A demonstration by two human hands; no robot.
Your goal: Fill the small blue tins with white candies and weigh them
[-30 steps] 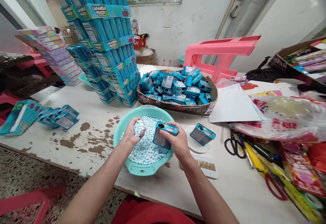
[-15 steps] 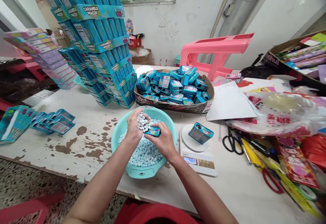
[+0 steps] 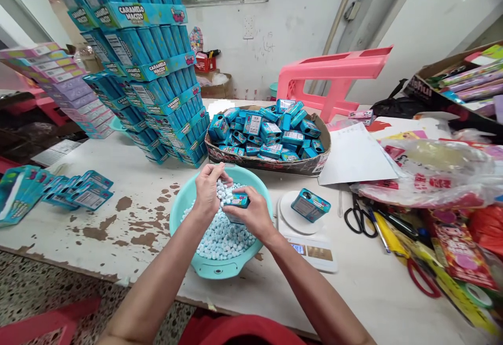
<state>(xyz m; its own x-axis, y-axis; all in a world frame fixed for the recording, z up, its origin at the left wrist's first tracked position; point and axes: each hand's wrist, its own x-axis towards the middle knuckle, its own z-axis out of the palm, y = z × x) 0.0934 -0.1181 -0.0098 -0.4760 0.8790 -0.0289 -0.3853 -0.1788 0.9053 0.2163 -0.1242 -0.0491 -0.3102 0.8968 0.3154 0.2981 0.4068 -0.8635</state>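
A turquoise basin [image 3: 184,251] holds a heap of small pale-blue candies [image 3: 226,240]. Over it my left hand [image 3: 207,190] is cupped around a handful of the same candies, its fingers curled inward. My right hand [image 3: 253,211] grips a small blue candy box [image 3: 239,200] by its sides, close against the left palm and the candies. Part of that box is hidden by my right fingers. Right of the basin, another blue box [image 3: 310,205] with a dark round hole in its top rests on a white digital scale [image 3: 320,251].
Behind the basin a cardboard tray [image 3: 271,164] is heaped with blue boxes. Tall stacks of boxed displays [image 3: 157,70] rise at the left back. More boxes [image 3: 90,193] lie at left. Black scissors [image 3: 359,218], pens and plastic bags [image 3: 428,169] crowd the right side.
My left fingers have curled further in over the candies. The box in my right hand stays beside the left palm and appears tilted slightly differently. The view has shifted slightly.
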